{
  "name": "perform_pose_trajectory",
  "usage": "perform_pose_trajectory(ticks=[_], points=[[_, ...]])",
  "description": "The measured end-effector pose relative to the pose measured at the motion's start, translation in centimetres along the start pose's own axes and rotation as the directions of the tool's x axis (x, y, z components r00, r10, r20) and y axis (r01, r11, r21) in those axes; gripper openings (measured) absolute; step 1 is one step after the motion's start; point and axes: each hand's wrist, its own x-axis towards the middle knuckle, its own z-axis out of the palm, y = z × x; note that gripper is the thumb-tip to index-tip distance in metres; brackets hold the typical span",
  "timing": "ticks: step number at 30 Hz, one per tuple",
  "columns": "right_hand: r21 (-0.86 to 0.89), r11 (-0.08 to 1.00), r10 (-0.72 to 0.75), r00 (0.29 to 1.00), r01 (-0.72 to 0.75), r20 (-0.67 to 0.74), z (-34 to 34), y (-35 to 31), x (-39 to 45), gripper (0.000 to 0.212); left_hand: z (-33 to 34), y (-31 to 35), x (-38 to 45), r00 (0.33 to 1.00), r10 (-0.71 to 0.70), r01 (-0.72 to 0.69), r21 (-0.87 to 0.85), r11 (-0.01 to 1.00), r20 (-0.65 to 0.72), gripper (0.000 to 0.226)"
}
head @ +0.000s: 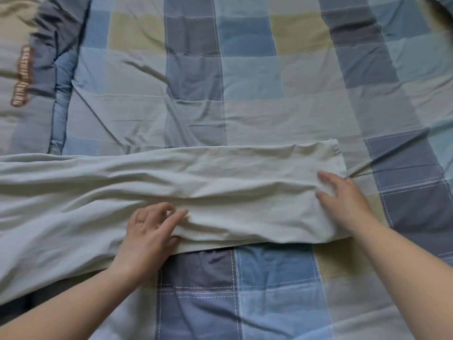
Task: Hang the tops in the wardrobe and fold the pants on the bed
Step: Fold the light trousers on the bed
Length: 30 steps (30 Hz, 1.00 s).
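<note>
Pale grey-green pants (220, 187) lie stretched across the bed from the left edge of the view to a cuffed end at the right. My left hand (149, 231) rests on the near edge of the leg at mid-length, fingers relaxed and spread over the cloth. My right hand (343, 200) lies flat on the cuff end, fingers straight and pressing the fabric down. Neither hand grips the cloth.
The bed carries a checked quilt (269, 69) in blue, grey and beige squares, creased in places. At the far left lies another garment (22, 74), grey-blue and beige with brown lettering.
</note>
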Motion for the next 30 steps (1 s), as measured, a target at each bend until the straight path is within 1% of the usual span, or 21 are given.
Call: perform_pose_trajectory(ticks=[2, 3, 4, 5, 8, 9, 10, 11, 12, 13, 14, 15, 16, 18, 19, 21, 24, 26, 28, 29, 30], points=[[-0.027, 0.999, -0.048, 0.978, 0.043, -0.201, -0.8, -0.3, 0.3, 0.048, 0.4, -0.4, -1.0, 1.000, -0.015, 0.016, 0.011, 1.000, -0.021, 0.046], [-0.063, 0.996, -0.083, 0.960, 0.069, -0.268, -1.2, -0.3, 0.5, 0.048, 0.6, -0.4, -1.4, 1.000, -0.022, 0.022, 0.011, 1.000, -0.019, 0.045], [-0.119, 0.990, -0.110, 0.954, 0.079, -0.280, -1.6, -0.2, 0.7, 0.050, 0.6, -0.5, -1.8, 0.999, -0.029, 0.029, 0.011, 1.000, -0.015, 0.045], [-0.176, 0.982, -0.102, 0.965, 0.060, -0.241, -2.0, 0.0, 1.0, 0.054, 0.5, -0.6, -2.0, 1.000, -0.028, 0.028, 0.012, 1.000, 0.000, 0.045], [-0.334, 0.939, 0.056, 0.996, -0.076, -0.071, -1.9, 0.0, 0.7, 0.074, -0.1, -0.7, -2.0, 0.998, -0.024, 0.022, 0.024, 0.999, 0.061, 0.047], [-0.404, 0.912, 0.054, 0.997, -0.073, -0.057, -1.5, -0.5, -0.2, 0.074, -0.4, -0.7, -1.9, 0.996, -0.029, 0.027, 0.027, 0.999, 0.082, 0.047], [-0.457, 0.889, -0.010, 0.999, -0.012, -0.045, -0.8, -1.4, -1.4, 0.072, -0.7, -0.7, -2.0, 0.995, -0.030, 0.027, 0.032, 0.999, 0.094, 0.047], [-0.468, 0.875, -0.141, 0.990, 0.120, -0.010, 0.3, -2.4, -2.9, 0.068, -1.1, -0.9, -2.1, 0.993, -0.029, 0.025, 0.040, 0.999, 0.114, 0.047], [-0.437, 0.848, -0.310, 0.949, 0.300, 0.049, 2.3, -3.8, -4.7, 0.062, -1.7, -1.6, -2.8, 0.992, -0.029, 0.022, 0.060, 0.998, 0.125, 0.047], [-0.396, 0.793, -0.470, 0.879, 0.463, 0.085, 4.0, -5.1, -6.6, 0.055, -2.0, -2.1, -3.1, 0.990, -0.025, 0.015, 0.075, 0.997, 0.140, 0.046], [-0.363, 0.727, -0.590, 0.800, 0.584, 0.105, 5.8, -6.4, -8.5, 0.048, -2.4, -2.7, -3.4, 0.988, -0.021, 0.006, 0.098, 0.995, 0.152, 0.045], [-0.326, 0.670, -0.668, 0.733, 0.667, 0.125, 7.5, -7.7, -10.1, 0.044, -2.8, -3.4, -3.7, 0.985, -0.015, -0.007, 0.123, 0.992, 0.170, 0.044], [-0.281, 0.639, -0.707, 0.691, 0.716, 0.152, 9.3, -9.2, -11.4, 0.042, -3.4, -4.4, -4.2, 0.982, -0.007, -0.022, 0.152, 0.988, 0.186, 0.042], [-0.228, 0.635, -0.706, 0.674, 0.738, 0.216, 12.3, -11.7, -12.6, 0.041, -4.5, -6.0, -5.0, 0.969, 0.006, -0.056, 0.200, 0.978, 0.246, 0.037], [-0.237, 0.633, -0.688, 0.676, 0.737, 0.264, 13.5, -12.7, -12.9, 0.037, -4.9, -6.9, -5.6, 0.960, 0.008, -0.071, 0.218, 0.973, 0.279, 0.035], [-0.293, 0.617, -0.638, 0.682, 0.731, 0.358, 15.6, -14.1, -13.1, 0.027, -5.9, -8.5, -7.1, 0.946, -0.028, -0.050, 0.231, 0.972, 0.323, 0.028], [-0.378, 0.659, -0.529, 0.758, 0.651, 0.381, 16.8, -14.6, -12.5, 0.019, -7.0, -9.6, -8.0, 0.951, -0.045, -0.002, 0.150, 0.989, 0.307, 0.024], [-0.407, 0.658, -0.475, 0.769, 0.633, 0.427, 16.5, -14.5, -12.3, 0.015, -7.4, -10.0, -8.5, 0.957, 0.033, -0.041, 0.023, 0.999, 0.289, 0.022], [-0.431, 0.608, -0.416, 0.730, 0.667, 0.542, 15.8, -14.3, -12.6, 0.012, -7.7, -10.6, -9.4, 0.947, 0.135, -0.115, -0.085, 0.990, 0.290, 0.014], [-0.448, 0.576, -0.398, 0.714, 0.684, 0.577, 15.7, -14.1, -12.8, 0.011, -7.8, -10.9, -10.0, 0.939, 0.175, -0.149, -0.106, 0.983, 0.296, 0.011], [-0.460, 0.590, -0.373, 0.729, 0.664, 0.574, 15.7, -13.9, -13.0, 0.010, -7.9, -11.2, -10.5, 0.934, 0.194, -0.171, -0.102, 0.980, 0.300, 0.011]])
